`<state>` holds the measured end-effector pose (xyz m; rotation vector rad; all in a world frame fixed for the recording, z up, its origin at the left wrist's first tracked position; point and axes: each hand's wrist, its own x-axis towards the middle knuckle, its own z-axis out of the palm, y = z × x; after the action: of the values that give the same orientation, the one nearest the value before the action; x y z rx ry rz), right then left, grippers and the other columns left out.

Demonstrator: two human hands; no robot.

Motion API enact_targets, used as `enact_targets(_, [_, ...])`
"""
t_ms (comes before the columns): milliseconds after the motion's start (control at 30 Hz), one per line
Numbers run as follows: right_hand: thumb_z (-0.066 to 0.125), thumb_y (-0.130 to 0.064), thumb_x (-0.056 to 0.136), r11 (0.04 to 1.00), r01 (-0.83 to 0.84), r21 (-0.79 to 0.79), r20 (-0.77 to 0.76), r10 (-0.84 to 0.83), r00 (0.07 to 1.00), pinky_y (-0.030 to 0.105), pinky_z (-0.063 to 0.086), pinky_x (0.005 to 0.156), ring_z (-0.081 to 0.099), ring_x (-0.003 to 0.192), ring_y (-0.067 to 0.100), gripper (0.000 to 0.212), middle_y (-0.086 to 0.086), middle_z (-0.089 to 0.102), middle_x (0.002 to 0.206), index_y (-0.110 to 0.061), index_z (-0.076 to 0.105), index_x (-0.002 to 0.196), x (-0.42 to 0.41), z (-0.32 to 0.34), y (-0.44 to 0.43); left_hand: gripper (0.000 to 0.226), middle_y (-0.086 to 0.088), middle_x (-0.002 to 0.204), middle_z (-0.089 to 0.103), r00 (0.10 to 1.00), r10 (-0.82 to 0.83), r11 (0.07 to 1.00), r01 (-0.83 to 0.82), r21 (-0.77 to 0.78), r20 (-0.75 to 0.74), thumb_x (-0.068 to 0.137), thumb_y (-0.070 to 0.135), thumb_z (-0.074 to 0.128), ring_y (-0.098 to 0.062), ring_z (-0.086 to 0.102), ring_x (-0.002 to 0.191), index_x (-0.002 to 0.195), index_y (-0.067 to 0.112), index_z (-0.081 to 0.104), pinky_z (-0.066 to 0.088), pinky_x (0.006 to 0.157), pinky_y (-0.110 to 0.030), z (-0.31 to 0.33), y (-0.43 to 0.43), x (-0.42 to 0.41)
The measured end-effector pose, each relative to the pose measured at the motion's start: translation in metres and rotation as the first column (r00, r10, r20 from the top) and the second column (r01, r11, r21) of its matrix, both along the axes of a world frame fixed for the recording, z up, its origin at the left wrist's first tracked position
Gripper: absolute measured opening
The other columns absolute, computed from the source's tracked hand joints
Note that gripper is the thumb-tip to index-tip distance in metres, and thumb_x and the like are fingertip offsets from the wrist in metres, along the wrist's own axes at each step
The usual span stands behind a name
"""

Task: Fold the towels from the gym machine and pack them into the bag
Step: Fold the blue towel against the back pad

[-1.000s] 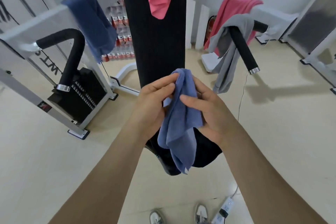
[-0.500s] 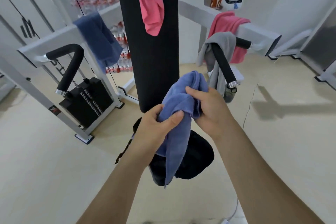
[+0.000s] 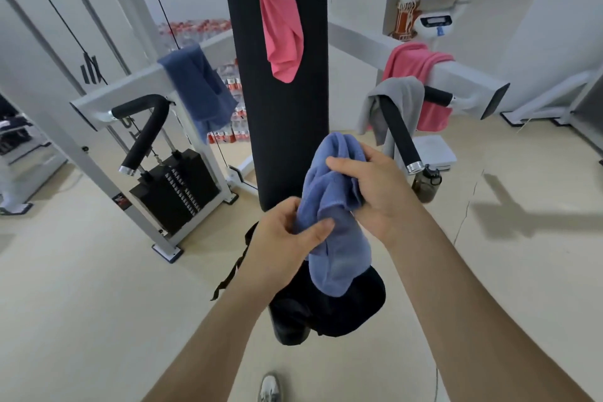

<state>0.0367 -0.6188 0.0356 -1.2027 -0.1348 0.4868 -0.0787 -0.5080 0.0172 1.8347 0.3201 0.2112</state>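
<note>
A light blue towel [image 3: 336, 238] is bunched between both hands in front of the black padded column [image 3: 280, 127]. My right hand [image 3: 375, 186] grips its upper part, and my left hand [image 3: 287, 238] pinches its lower left side. Its loose end hangs over the black bag [image 3: 346, 310] on the floor below. On the machine hang a dark blue towel [image 3: 199, 88] at left, a pink towel [image 3: 280, 19] on the column, and a grey towel [image 3: 394, 104] and another pink towel [image 3: 421, 81] at right.
White machine arms with black padded handles [image 3: 143, 134] [image 3: 399, 137] reach out on both sides. A black weight stack [image 3: 176, 189] stands at left. A dark bottle [image 3: 427, 184] sits on the floor at right, near a white scale. My shoe [image 3: 269, 387] shows at the bottom.
The view has tilted upward. My right hand has risen with the towel's top while my left hand slid lower along it; the towel now hangs shorter and more bunched.
</note>
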Motion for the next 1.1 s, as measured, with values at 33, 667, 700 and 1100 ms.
enact_targets(33, [0.065, -0.002, 0.088, 0.999, 0.000, -0.039, 0.031, 0.002, 1.000, 0.038, 0.059, 0.079, 0.070, 0.095, 0.025, 0.019, 0.012, 0.072, 0.101, -0.012, 0.068, 0.104, 0.003, 0.000, 0.000, 0.017, -0.016, 0.089, 0.068, 1.000, -0.001, 0.997, 0.002, -0.075, 0.016, 0.083, 0.025, 0.073, -0.032, 0.068, 0.083, 0.091, 0.013, 0.064, 0.060, 0.077, -0.042, 0.004, 0.006, -0.001])
enact_targets(667, [0.053, -0.005, 0.096, 0.984, -0.136, -0.113, 0.137, 0.151, 0.979, 0.033, 0.058, 0.084, 0.070, 0.090, 0.026, 0.022, 0.024, 0.072, 0.098, -0.005, 0.074, 0.101, 0.038, 0.007, 0.063, 0.028, 0.008, 0.084, 0.072, 0.969, -0.135, 0.912, 0.041, 0.409, 0.205, 0.087, 0.002, 0.065, -0.007, 0.069, 0.081, 0.093, 0.029, 0.069, 0.057, 0.079, -0.025, 0.053, 0.086, 0.068])
enact_targets(700, [0.053, -0.008, 0.097, 0.981, -0.161, -0.111, 0.124, 0.175, 0.977, 0.035, 0.056, 0.088, 0.068, 0.090, 0.027, 0.022, 0.027, 0.070, 0.098, -0.004, 0.075, 0.098, 0.041, 0.008, 0.068, 0.017, 0.004, 0.073, 0.071, 0.975, -0.120, 0.926, 0.043, 0.374, 0.187, 0.090, 0.011, 0.063, -0.009, 0.068, 0.071, 0.086, 0.025, 0.070, 0.058, 0.072, -0.029, 0.052, 0.091, 0.073])
enact_targets(1100, [0.041, 0.009, 0.093, 0.958, -0.263, -0.115, 0.121, 0.277, 0.953, 0.032, 0.058, 0.089, 0.072, 0.096, 0.024, 0.039, 0.016, 0.075, 0.101, -0.010, 0.075, 0.098, 0.110, 0.032, 0.149, 0.003, 0.005, 0.068, 0.072, 0.974, -0.006, 0.985, -0.034, 0.168, 0.228, 0.080, 0.020, 0.075, -0.001, 0.064, 0.060, 0.079, 0.018, 0.077, 0.047, 0.057, -0.013, 0.055, 0.180, 0.153])
